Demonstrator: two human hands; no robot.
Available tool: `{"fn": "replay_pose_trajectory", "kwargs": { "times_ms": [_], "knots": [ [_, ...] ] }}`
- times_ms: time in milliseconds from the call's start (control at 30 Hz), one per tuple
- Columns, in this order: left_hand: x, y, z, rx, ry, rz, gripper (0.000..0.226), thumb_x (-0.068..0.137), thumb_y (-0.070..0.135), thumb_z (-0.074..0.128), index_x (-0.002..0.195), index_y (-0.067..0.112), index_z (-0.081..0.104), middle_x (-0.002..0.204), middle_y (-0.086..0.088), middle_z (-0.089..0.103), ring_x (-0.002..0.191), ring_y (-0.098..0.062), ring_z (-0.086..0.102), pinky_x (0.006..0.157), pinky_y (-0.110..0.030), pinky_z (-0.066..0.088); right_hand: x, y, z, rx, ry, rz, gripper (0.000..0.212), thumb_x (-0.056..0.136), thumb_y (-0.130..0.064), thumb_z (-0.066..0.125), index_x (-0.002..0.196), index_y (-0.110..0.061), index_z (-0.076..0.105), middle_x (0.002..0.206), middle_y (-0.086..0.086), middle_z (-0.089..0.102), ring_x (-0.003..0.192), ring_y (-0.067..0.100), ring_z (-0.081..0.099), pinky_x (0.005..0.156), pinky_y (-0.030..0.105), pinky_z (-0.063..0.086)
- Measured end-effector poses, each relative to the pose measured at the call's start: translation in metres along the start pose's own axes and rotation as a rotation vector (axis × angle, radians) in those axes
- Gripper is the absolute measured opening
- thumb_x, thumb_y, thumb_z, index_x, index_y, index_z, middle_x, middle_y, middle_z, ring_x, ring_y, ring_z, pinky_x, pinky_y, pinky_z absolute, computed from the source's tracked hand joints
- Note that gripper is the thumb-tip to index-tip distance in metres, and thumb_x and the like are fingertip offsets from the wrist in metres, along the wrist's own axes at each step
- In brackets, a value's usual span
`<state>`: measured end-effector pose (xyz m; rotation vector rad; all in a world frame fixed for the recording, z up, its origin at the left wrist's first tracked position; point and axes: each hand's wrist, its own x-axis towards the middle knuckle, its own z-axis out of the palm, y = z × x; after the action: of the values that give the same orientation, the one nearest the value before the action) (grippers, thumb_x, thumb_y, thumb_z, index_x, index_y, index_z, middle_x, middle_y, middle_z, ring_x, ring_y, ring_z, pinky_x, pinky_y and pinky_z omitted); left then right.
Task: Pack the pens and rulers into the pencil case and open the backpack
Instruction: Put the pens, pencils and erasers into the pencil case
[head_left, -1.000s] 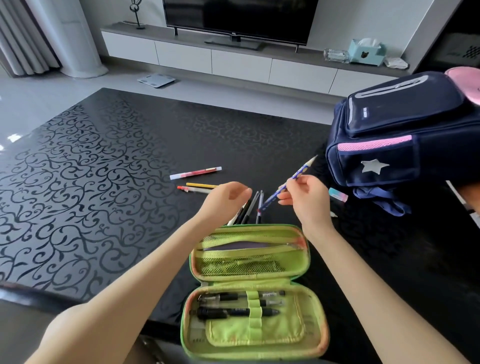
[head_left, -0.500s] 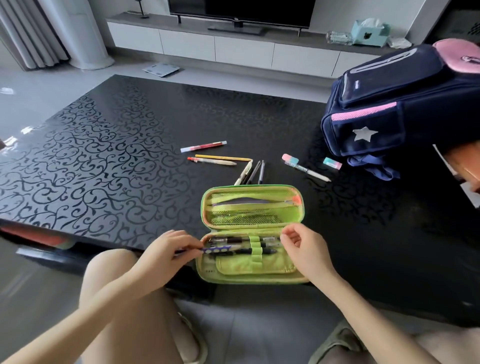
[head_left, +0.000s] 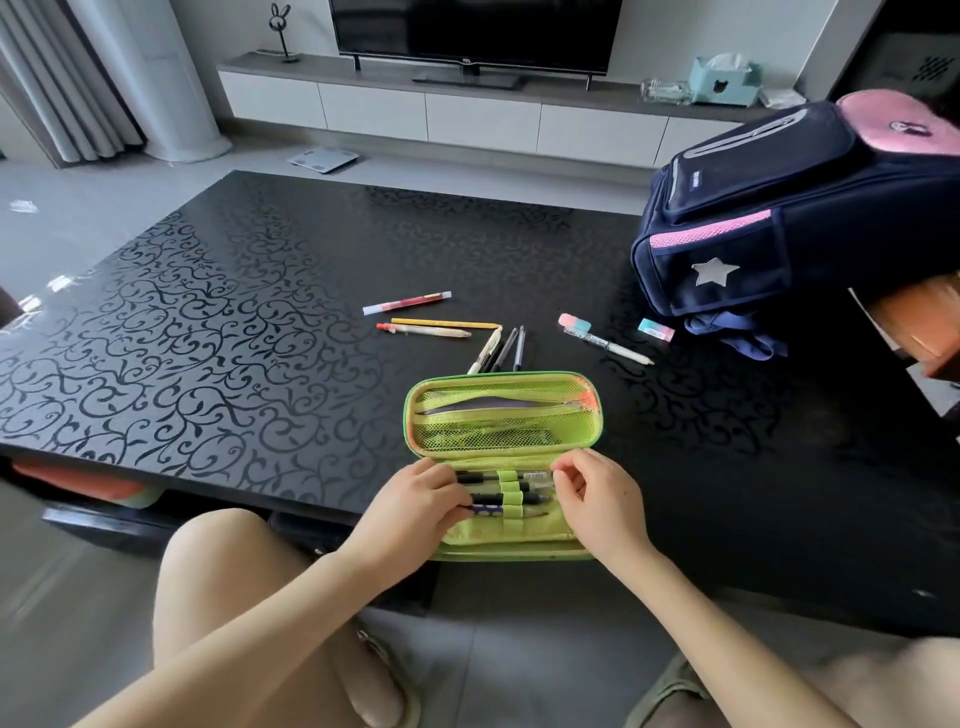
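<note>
A green pencil case (head_left: 503, 415) lies open at the near edge of the black table (head_left: 208, 338). Several pens sit under its elastic loops. My left hand (head_left: 415, 501) pinches the end of a blue dotted pen (head_left: 485, 512) that lies in the lowest loop. My right hand (head_left: 597, 499) rests on the right side of the loops, fingers curled at the pen tips. Loose pens lie beyond the case: a red and white one (head_left: 408, 302), a yellow one (head_left: 444, 323), a cream one (head_left: 426, 330), three by the lid (head_left: 501, 351) and a white one (head_left: 615, 349). The navy and pink backpack (head_left: 789, 208) lies zipped at the right.
Two erasers (head_left: 575, 322) (head_left: 655, 330) lie near the backpack straps. My knees are below the table's front edge. A TV unit with a tissue box (head_left: 724, 80) stands at the far wall, and a scale (head_left: 323, 158) lies on the floor.
The blue dotted pen went from my right hand above the table to my left hand and into the case's lowest loop. My right hand moved to the loops' right side.
</note>
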<state>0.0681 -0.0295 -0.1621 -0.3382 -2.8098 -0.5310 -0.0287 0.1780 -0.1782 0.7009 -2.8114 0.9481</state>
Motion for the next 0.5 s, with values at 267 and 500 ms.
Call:
{"fn": "replay_pose_trajectory", "kwargs": {
  "times_ms": [267,500],
  "knots": [
    [0.029,-0.013,-0.014,-0.006,-0.003,-0.076,0.013,0.076,0.036,0.071,0.076,0.023,0.070,0.075,0.009,0.063,0.073,-0.014,0.054,0.066,-0.025,0.046,0.013,-0.001,-0.014,0.078,0.012,-0.014,0.010,0.088,-0.011,0.058,0.086,-0.012,0.068,0.075,-0.007,0.064,0.068,0.010,0.058,0.060,0.020,0.047],
    [0.087,-0.105,-0.025,0.081,0.132,-0.363,0.011,0.085,0.010,0.059,0.087,0.009,0.070,0.087,-0.010,0.063,0.084,-0.032,0.053,0.075,-0.038,0.047,0.087,-0.005,-0.008,-0.175,0.084,-0.134,0.009,0.084,-0.015,0.060,0.088,-0.014,0.068,0.085,-0.002,0.068,0.078,0.020,0.057,0.063,0.023,0.042]
  ]
}}
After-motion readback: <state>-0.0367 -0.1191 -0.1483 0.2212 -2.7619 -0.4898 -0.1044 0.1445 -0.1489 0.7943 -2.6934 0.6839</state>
